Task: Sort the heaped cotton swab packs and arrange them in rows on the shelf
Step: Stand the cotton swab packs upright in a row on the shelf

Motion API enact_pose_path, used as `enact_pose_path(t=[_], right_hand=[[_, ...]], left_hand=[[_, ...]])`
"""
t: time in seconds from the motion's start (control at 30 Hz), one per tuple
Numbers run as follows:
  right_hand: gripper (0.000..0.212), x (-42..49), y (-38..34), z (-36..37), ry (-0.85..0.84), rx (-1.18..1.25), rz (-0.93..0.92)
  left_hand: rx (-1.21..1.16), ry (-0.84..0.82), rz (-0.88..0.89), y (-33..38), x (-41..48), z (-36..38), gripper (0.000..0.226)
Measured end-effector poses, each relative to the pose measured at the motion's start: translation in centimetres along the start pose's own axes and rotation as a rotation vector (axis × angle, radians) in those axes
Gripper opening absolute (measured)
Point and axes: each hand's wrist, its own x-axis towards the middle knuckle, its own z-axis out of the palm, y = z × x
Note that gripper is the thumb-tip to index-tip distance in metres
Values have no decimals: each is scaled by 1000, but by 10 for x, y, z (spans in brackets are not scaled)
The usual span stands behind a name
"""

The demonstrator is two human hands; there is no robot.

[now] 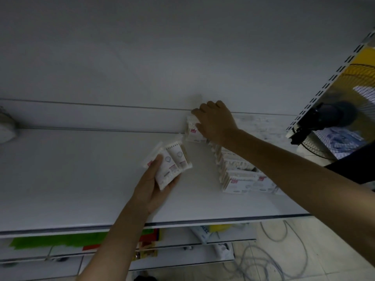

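Observation:
On the white shelf, white cotton swab packs stand in a row running from the back wall toward the front right. My right hand reaches to the back and grips the rearmost pack, which carries a small pink mark. My left hand holds a fan of a few packs above the middle of the shelf, thumb pressed on top. My right forearm hides part of the row.
A slotted shelf upright bounds the right side, with a standing fan behind it. Lower shelves hold coloured goods. Loose cables lie on the tiled floor. A pale object sits at the far left.

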Motion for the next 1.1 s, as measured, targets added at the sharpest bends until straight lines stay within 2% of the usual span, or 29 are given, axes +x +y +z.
enact_pose_path(t=[0.07,0.13,0.2,0.33,0.47,0.57,0.63,0.73,0.8,0.9,0.97,1.03,1.1], right_hand=[[41,-10,-13,-10,54,365,63],[43,-22,-33,-18,-53,715,71],[37,-31,-47,-20,-206,803,20],[25,-25,-35,-19,-264,867,59],[31,-16,-8,-20,-158,847,219],[22,-13,3,-10,-118,614,213],[22,-14,3,-1,-127,318,144],[25,-14,-2,4,-80,-66,33],[23,-14,-2,-3,-83,-166,31],[41,-22,-2,-15,-65,98,104],[51,-36,-10,-31,-50,376,134],[51,-51,-20,-40,-216,553,66],[44,-63,-29,-42,-315,577,-1]], left_hand=[[2,-35,0,0,0,2,80],[48,-59,-10,1,0,3,96],[105,-63,-31,1,-1,3,103],[78,-60,-34,0,-2,3,99],[-53,9,-14,0,3,-3,96],[-24,32,-32,1,3,-4,80],[1,58,-39,1,3,-3,65],[6,-8,-30,0,4,-2,71],[43,-36,-15,0,3,-2,65],[91,-73,27,-3,2,-2,70],[200,-33,92,-9,0,3,48],[411,60,176,-16,-2,10,25],[675,96,271,-20,-1,19,21]])
